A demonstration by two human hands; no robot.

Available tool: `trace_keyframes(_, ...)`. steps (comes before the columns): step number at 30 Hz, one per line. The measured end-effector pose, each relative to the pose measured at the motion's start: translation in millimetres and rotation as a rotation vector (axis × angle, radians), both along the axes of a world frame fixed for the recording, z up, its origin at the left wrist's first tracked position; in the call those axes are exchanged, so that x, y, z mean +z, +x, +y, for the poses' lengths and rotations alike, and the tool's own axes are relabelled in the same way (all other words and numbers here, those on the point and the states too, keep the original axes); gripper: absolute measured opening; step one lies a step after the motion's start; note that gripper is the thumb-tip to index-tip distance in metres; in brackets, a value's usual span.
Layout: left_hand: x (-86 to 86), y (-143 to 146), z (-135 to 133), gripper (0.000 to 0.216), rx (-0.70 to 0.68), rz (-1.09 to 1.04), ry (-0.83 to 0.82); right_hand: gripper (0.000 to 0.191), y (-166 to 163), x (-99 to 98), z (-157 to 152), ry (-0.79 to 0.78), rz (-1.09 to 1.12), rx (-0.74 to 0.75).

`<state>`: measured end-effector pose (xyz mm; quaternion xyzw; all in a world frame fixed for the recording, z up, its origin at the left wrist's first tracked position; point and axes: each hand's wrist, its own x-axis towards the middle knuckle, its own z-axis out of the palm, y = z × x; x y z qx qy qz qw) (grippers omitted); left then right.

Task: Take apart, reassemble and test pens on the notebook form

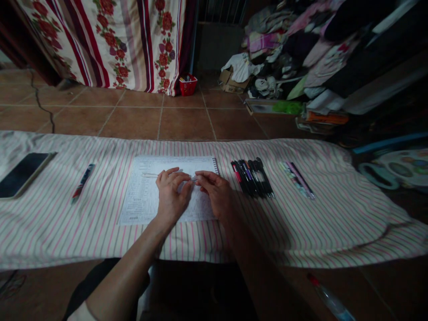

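Observation:
My left hand [173,189] is closed over a slim, pale pen [150,175], whose one end sticks out to the left of the fingers. Fingertips of my right hand [214,189] pinch at a small clear or whitish piece between the two hands; whether it is the pen's other end I cannot tell. Both hands are over a spiral notebook [135,200] with printed or written pages, its coil at the upper right. Just right of the notebook lies a row of several pens [252,178], mostly black, one red.
The striped cloth [200,243] covers the low table. A phone [23,174] and a dark-red pen [82,183] lie left; two patterned pens [297,179] lie right. A red basket [187,84], piled clothes [287,44] and a bottle [331,298] are beyond the table's edges.

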<state>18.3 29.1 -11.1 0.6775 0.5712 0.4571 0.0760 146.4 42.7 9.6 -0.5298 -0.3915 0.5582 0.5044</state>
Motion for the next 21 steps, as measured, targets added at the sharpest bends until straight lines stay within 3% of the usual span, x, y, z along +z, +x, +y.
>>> trace_keyframes(12, -0.1, -0.5, 0.3, 0.005, 0.025, 0.016, 0.002, 0.024, 2.9, -1.3, 2.3, 0.012, 0.02, -0.046)
trace_keyframes(18, -7.1, -2.1, 2.7, 0.003, 0.103, 0.09, 0.015, 0.024, 10.2, -11.7, 11.4, 0.03, 0.073, -0.106)
trace_keyframes(21, -10.4, 0.9, 4.2, 0.005, 0.117, 0.144, 0.052, 0.023, 17.3, -19.6, 16.8, 0.093, -0.037, -0.122)
